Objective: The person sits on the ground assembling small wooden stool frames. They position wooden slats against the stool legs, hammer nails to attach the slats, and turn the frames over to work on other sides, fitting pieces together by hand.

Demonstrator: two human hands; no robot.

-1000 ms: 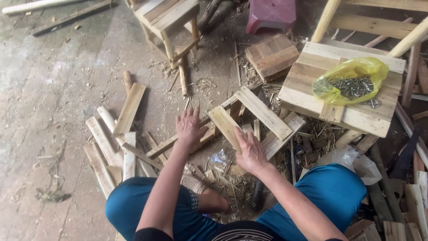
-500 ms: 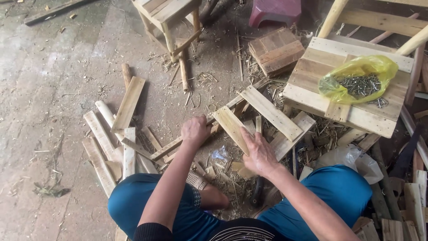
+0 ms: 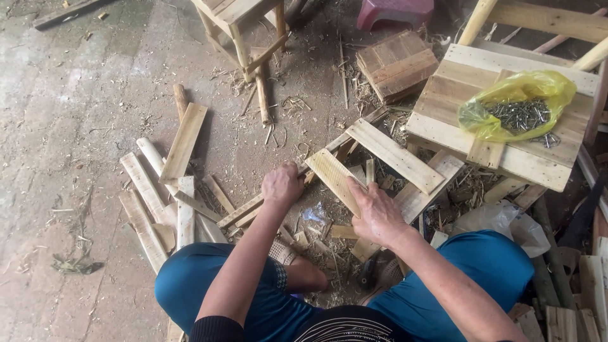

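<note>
Pale wooden slats lie scattered over a dusty concrete floor (image 3: 76, 114) strewn with shavings. At centre sits a partly assembled slatted frame (image 3: 373, 158) — two flat boards laid across a long thin rail that runs diagonally toward the lower left. The left hand (image 3: 282, 185) rests on that rail at the frame's near-left corner, fingers curled down over the wood in a closed grip. The right hand (image 3: 378, 212) lies on the near end of the closer board (image 3: 332, 177), fingers extended and pressed flat against its edge rather than wrapped round it. Both hands are in contact with the frame; the board stands tilted across the rail. Left of the hands, a loose pile of slats (image 3: 168, 190) lies well apart from the frame. To the right, a square wooden panel (image 3: 456, 114) carries a yellow plastic bag (image 3: 513, 101) of nails. A small stool (image 3: 237, 19) stands beyond — legs only partly visible.
</note>
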